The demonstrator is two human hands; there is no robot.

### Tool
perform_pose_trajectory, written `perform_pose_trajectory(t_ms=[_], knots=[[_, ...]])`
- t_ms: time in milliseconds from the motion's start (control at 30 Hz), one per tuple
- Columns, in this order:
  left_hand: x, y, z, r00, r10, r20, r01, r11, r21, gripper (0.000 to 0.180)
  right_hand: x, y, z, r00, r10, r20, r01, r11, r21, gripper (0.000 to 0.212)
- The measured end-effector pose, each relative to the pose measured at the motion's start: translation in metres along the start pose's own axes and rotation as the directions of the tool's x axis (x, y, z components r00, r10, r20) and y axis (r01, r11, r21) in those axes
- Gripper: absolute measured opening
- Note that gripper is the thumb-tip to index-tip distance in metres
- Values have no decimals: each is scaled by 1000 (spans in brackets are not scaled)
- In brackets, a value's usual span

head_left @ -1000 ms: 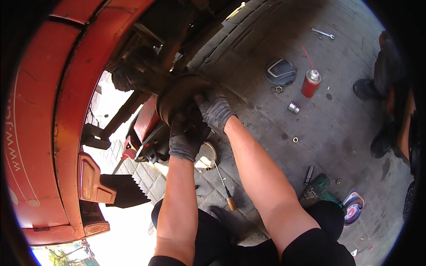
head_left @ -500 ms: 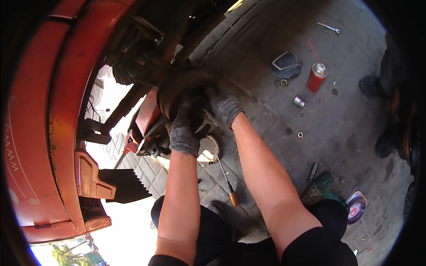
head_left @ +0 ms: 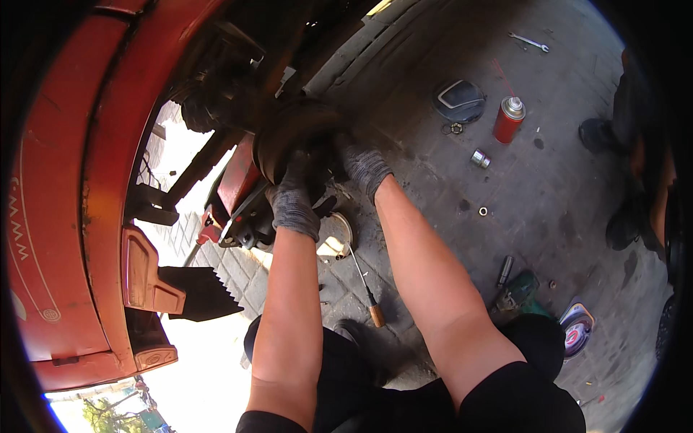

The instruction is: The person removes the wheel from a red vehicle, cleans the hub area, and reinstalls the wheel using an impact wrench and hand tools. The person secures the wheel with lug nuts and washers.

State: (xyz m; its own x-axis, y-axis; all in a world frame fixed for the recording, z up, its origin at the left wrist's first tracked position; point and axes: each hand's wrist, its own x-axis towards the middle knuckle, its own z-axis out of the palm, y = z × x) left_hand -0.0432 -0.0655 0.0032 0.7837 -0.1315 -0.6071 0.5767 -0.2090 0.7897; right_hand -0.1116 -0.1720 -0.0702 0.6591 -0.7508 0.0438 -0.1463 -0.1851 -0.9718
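Both my hands wear grey knit gloves and reach forward into the shadow under a red vehicle [head_left: 58,180]. My left hand [head_left: 293,205] is closed on the near side of a dark, round wheel hub with a drum [head_left: 278,148]. On the right side of the same hub, my right hand [head_left: 365,166] grips it, its fingertips lost in the dark. Just below my hands stands a round metal container [head_left: 349,229], with a wooden-handled screwdriver [head_left: 375,315] leaning by it. A red floor jack [head_left: 237,184] sits behind my left hand.
On the floor to the right lie a dark cap [head_left: 460,102], a red spray can [head_left: 510,121], a socket [head_left: 481,159], a nut [head_left: 483,211] and a wrench [head_left: 528,42]. A green power tool [head_left: 518,293] rests by my right knee. Another person's shoe [head_left: 596,137] is at the far right.
The whole view has shifted slightly, so the floor items appear a little higher and farther left. Both hands stay at the hub, with little movement of their own.
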Motion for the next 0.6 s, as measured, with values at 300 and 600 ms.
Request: perform_pose_trajectory(t_ms=[300,600], knots=[[-11,1,13,979,77,188,-78,997,2,61,4,-6,-5,970,212,119,-235,941,245,48],[-29,1,10,994,95,-54,-88,989,119,84,0,3,3,907,391,157,-421,856,301,67]])
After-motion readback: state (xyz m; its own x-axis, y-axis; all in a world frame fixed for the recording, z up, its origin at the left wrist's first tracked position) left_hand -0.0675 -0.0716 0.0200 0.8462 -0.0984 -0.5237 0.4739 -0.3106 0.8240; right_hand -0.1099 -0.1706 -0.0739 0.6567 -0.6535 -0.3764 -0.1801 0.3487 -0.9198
